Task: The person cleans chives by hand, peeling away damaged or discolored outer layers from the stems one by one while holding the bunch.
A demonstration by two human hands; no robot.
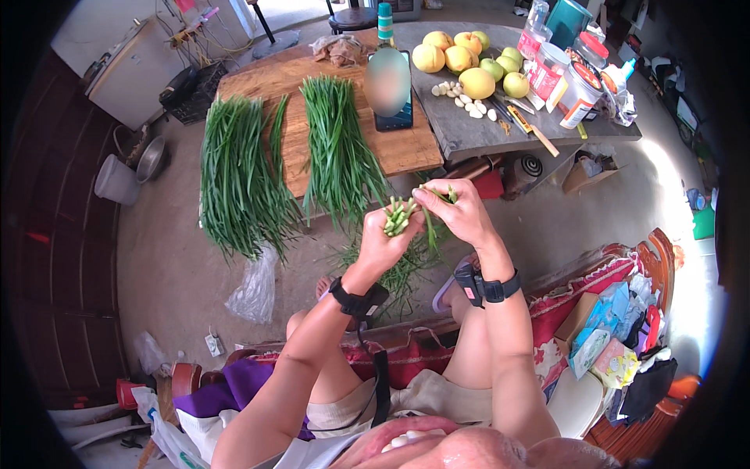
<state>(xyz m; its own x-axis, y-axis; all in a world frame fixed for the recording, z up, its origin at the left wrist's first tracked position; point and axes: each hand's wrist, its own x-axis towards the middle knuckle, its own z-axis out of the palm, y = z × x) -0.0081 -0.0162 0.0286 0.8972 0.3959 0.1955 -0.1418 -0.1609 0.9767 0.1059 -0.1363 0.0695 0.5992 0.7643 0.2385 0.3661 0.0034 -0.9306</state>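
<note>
In front of me, above the floor, my left hand (383, 242) is closed round a bunch of garlic chives (398, 216), cut ends up. Close beside it, my right hand (462, 213) is closed in a pinch on a few green chive pieces (448, 195), its fingertips almost touching the bunch. Two large piles of long chives, a left pile (241, 164) and a right pile (336, 129), lie on the wooden tabletop with leaves hanging over its near edge. Loose chive scraps (398, 283) are scattered on the floor below my hands.
Beyond the piles stands a phone (394, 117). On the grey tabletop (437, 102) are yellow and green fruit (476, 82), garlic cloves (473, 105), a knife (519, 119) and several jars (580, 87). A plastic bag (254, 289) lies on the floor; a white bucket (117, 181) stands left.
</note>
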